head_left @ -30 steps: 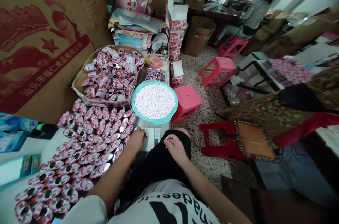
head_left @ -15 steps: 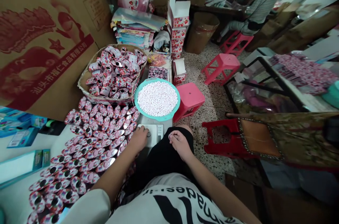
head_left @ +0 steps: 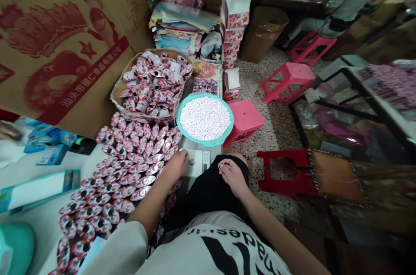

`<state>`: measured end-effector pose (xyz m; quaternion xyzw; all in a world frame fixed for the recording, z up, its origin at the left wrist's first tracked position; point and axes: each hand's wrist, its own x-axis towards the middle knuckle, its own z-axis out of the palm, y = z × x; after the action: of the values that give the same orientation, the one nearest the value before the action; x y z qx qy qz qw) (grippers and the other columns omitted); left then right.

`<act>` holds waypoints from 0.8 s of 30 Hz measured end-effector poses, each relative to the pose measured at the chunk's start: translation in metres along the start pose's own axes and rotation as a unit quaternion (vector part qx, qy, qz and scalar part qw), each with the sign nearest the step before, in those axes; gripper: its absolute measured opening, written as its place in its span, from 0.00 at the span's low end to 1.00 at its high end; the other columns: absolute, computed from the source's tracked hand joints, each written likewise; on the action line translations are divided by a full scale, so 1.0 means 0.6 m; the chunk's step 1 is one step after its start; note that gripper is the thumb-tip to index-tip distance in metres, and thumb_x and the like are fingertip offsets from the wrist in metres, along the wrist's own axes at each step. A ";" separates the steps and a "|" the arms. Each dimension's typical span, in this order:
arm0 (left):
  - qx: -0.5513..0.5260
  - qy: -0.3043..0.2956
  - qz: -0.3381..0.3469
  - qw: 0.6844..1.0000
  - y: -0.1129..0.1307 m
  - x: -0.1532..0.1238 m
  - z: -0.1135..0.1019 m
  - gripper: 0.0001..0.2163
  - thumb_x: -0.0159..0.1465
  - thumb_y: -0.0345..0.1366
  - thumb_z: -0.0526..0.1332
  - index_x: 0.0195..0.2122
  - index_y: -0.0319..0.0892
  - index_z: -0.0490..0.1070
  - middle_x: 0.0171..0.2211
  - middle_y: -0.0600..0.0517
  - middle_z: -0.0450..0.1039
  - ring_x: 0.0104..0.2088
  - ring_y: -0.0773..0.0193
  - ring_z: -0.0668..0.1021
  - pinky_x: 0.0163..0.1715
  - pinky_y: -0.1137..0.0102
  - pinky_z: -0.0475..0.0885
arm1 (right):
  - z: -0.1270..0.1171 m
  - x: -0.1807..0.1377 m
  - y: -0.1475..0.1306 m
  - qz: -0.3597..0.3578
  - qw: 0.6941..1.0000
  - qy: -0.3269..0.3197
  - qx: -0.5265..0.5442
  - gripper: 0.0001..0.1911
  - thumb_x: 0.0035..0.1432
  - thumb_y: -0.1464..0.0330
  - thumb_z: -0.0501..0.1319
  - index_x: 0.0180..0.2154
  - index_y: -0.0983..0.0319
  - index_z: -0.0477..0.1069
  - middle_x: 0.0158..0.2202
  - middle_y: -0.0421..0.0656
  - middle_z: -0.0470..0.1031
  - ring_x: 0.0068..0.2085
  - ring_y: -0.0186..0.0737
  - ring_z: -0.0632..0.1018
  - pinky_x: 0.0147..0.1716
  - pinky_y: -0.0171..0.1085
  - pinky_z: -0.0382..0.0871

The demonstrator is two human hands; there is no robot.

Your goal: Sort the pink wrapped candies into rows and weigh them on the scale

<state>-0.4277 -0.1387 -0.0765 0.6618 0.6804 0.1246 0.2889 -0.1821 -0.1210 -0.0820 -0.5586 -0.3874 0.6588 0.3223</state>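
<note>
My left hand is beside the left edge of a white digital scale, with its fingers curled. What those fingers hold, if anything, I cannot make out. A small dark ring-like item lies on the scale's plate. Over my right thigh, my right hand pinches a small pink ring-shaped piece between thumb and fingers. Just beyond the scale stands a turquoise basin full of small white and pinkish pieces. Rows of red-and-pink oval packages with round openings cover the table to my left.
A large basket heaped with similar packages stands behind the rows. A tall carton rises at the left. Pink stools and a red chair are on the right. A person sits at the far right.
The view has swung left, so everything appears further right. My left hand has drawn back slightly on the scale's left side; my right hand keeps the pink piece over my thigh.
</note>
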 end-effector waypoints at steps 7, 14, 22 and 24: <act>-0.136 0.190 -0.082 0.969 -0.089 -0.075 -0.098 0.13 0.58 0.40 0.62 0.42 0.42 0.77 0.42 0.47 0.75 0.42 0.60 0.77 0.48 0.66 0.71 | 0.007 0.005 -0.002 0.004 1.000 -0.004 -0.004 0.16 0.50 0.56 0.65 0.33 0.60 0.66 0.21 0.35 0.66 0.18 0.25 0.58 0.16 0.29 0.46; -0.184 0.317 -0.292 0.883 -0.229 -0.155 -0.181 0.22 0.54 0.50 0.62 0.45 0.41 0.75 0.32 0.50 0.80 0.36 0.57 0.80 0.38 0.67 0.74 | 0.013 0.001 -0.008 0.001 1.000 0.006 0.009 0.18 0.47 0.55 0.67 0.33 0.61 0.66 0.21 0.36 0.66 0.16 0.25 0.57 0.15 0.30 0.44; -0.065 0.328 -0.375 0.865 -0.305 -0.162 -0.203 0.16 0.55 0.44 0.61 0.40 0.40 0.75 0.37 0.46 0.80 0.38 0.55 0.80 0.36 0.69 0.72 | 0.009 -0.003 -0.014 -0.005 0.999 0.023 0.035 0.19 0.46 0.55 0.68 0.32 0.60 0.66 0.21 0.35 0.67 0.15 0.23 0.56 0.14 0.28 0.43; -0.026 0.307 -0.372 0.876 -0.328 -0.162 -0.214 0.15 0.57 0.44 0.59 0.39 0.41 0.76 0.37 0.46 0.80 0.40 0.53 0.79 0.37 0.67 0.72 | 0.010 -0.002 -0.010 -0.012 1.000 0.022 0.018 0.19 0.47 0.55 0.67 0.33 0.60 0.66 0.21 0.34 0.68 0.15 0.23 0.57 0.14 0.28 0.44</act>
<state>-0.6664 -0.2241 -0.0600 0.2809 0.9274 0.2222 0.1080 -0.1877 -0.1203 -0.0758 -0.5621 -0.3748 0.6497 0.3485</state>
